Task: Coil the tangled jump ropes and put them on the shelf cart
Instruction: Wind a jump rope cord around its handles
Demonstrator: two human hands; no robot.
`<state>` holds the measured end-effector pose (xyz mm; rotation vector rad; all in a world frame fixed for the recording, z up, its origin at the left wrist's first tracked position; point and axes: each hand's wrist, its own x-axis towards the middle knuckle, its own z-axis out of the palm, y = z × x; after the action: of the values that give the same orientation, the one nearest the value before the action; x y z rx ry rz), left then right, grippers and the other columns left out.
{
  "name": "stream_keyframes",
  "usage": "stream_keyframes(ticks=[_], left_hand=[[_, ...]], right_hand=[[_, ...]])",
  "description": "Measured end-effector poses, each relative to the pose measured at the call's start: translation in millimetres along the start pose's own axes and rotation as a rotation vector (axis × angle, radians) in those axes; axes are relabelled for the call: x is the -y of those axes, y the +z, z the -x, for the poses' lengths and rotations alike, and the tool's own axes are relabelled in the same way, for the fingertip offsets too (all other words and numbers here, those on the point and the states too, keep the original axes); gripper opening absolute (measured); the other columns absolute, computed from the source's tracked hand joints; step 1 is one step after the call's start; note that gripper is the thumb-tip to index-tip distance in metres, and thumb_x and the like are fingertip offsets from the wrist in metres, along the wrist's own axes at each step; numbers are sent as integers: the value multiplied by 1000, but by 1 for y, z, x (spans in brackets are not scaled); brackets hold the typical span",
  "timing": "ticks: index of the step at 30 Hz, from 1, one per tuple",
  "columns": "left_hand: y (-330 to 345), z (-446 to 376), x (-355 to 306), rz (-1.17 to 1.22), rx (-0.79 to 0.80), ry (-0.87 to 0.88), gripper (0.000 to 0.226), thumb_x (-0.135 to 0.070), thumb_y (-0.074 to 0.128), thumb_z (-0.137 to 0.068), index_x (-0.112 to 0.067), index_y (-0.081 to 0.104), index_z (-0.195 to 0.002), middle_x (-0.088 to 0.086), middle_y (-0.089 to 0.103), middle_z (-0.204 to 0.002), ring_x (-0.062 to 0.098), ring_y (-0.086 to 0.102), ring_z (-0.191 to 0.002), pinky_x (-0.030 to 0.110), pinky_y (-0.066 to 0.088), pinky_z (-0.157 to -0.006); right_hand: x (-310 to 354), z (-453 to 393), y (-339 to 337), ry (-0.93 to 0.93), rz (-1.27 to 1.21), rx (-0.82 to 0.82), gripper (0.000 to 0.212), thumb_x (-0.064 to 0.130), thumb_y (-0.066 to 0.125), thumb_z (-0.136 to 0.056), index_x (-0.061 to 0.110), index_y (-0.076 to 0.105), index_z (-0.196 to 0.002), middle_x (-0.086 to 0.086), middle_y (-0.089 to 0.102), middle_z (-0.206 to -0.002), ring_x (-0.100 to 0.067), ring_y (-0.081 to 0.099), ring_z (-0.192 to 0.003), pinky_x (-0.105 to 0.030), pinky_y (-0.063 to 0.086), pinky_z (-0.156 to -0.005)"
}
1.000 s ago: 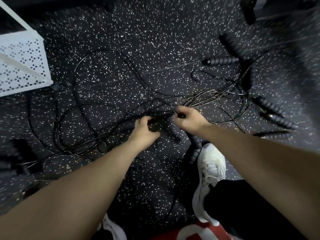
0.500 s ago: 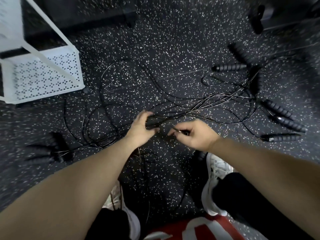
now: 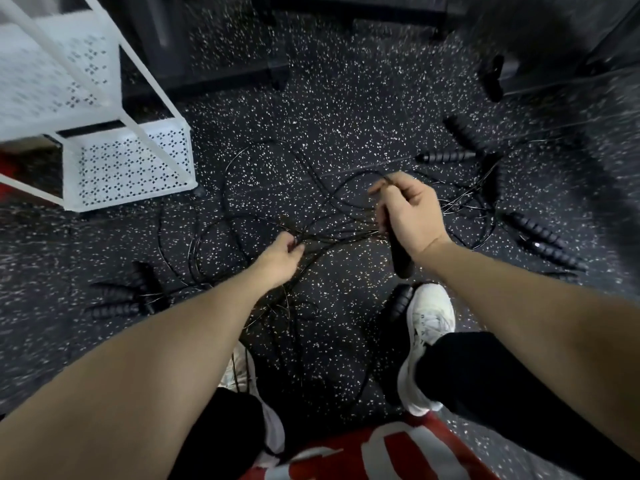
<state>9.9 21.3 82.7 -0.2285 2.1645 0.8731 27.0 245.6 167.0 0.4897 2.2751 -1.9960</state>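
A tangle of thin black jump ropes [image 3: 242, 216] sprawls over the speckled floor. My right hand [image 3: 408, 213] grips a black ribbed handle [image 3: 400, 258], lifted off the floor, with its cord arcing out from my fingertips. My left hand [image 3: 282, 258] pinches a bundle of cords where several strands cross. Loose handles lie at the left [image 3: 121, 299], at the far middle [image 3: 446, 155] and at the right [image 3: 543, 240]. One more handle [image 3: 400, 301] lies beside my right shoe. The white perforated shelf cart [image 3: 131, 164] stands at the upper left.
My white shoes [image 3: 429, 327] stand on the dark rubber floor among the cords. Dark equipment bases [image 3: 221, 64] run along the far side. A black caster [image 3: 491, 74] is at the upper right. Red fabric [image 3: 381, 452] shows at the bottom edge.
My right hand has risen and moved right and away with a handle in its grip. My left hand stayed on the cords. The view tilted up, showing more of the cart.
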Motion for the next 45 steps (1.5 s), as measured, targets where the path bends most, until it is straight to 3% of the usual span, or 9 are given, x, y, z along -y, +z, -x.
stream_keyframes(ticks=[5,11,15,18,24,33,37,41,45], left_hand=[[-7,36,-36,608,64,-108,17,-17,42,-110,-15,58,-108,-3,42,-73,11,42,-64,31,51,-63],[-10,87,-94,1081,115,-122,16,-8,37,-110,-7,53,-112,-3,38,-62,12,37,-57,26,45,-52],[-12,113,-110,1285,4,-150,16,-7,39,-110,-5,54,-105,-1,37,-61,13,41,-55,24,50,-44],[-18,131,-110,1453,-34,-112,14,-7,41,-109,-3,55,-109,5,47,-72,16,52,-60,38,64,-62],[-2,165,-85,829,-26,33,47,-52,40,-108,-15,64,-123,2,76,-87,16,70,-74,32,52,-66],[58,212,-49,323,263,147,66,-98,26,-77,-59,64,-115,-19,71,-120,8,63,-118,45,37,-117],[66,231,-55,453,209,98,85,-86,12,-90,-24,68,-100,-8,65,-75,4,51,-54,26,31,-56],[69,243,-58,549,195,62,103,-109,23,-58,-20,62,-93,11,61,-81,20,56,-67,30,47,-68],[56,262,-71,745,90,59,72,-85,22,-90,-21,38,-62,-4,29,-54,16,27,-49,32,30,-54]], right_hand=[[11,17,-13,453,205,271,16,26,61,-102,11,64,-108,-1,59,-63,-17,56,-50,-26,49,-48],[19,50,5,508,248,483,69,39,78,-88,26,45,-147,-3,65,-82,-11,54,-50,-26,44,-46],[42,75,3,561,174,648,45,46,70,-91,17,60,-124,-2,60,-68,-13,53,-51,-27,45,-51],[54,92,3,552,114,794,38,40,60,-100,9,69,-118,-5,74,-93,-12,50,-55,-24,46,-50],[71,114,4,501,-76,536,29,32,50,-105,14,59,-83,-9,67,-68,-15,48,-48,-24,41,-43],[90,141,-22,561,-631,327,33,26,41,-105,18,47,-74,-1,50,-60,-11,39,-44,-20,38,-39],[99,153,-28,551,-839,280,30,24,42,-103,18,46,-74,0,48,-61,-10,38,-44,-20,39,-40],[106,161,-38,530,-901,128,30,24,41,-105,17,47,-77,-3,55,-63,-12,41,-45,-21,41,-41],[94,168,-49,549,-688,-82,24,23,42,-106,15,49,-85,-11,71,-68,-15,47,-42,-20,44,-42]])
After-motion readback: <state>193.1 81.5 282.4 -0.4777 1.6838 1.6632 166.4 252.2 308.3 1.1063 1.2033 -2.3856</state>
